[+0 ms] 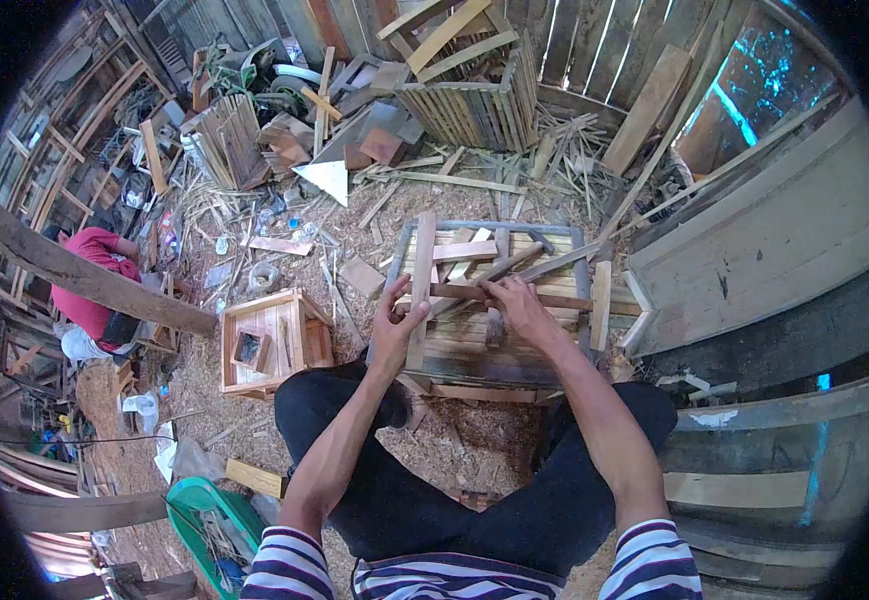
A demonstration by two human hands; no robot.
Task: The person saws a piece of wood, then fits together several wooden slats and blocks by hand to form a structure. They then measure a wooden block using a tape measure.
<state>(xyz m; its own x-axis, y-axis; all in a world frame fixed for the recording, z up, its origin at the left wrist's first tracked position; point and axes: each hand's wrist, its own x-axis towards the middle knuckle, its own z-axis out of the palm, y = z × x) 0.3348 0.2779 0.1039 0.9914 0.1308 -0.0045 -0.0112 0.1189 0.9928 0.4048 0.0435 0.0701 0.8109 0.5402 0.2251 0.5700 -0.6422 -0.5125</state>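
Observation:
A slatted wooden worktable (455, 355) stands between my knees. Across its left side lies a pale wooden board (422, 250), and the thumb and fingers of my left hand (393, 325) close on its left edge. A thin dark wooden strip (565, 301) runs sideways over the table, its left end meeting the board. My right hand (522, 308) grips this strip from above, with the fingertips bunched near the table's middle; whether they also hold something small is hidden. Short wood blocks (465, 250) and a diagonal stick (513, 262) lie just beyond my hands.
A small wooden box (273, 345) stands left of the table, and a green plastic tub (213, 530) lies nearer me. Someone in a red shirt (95, 275) crouches at the far left. Slatted crates (470, 115) and scraps lie ahead; a large panel (765, 260) leans at right.

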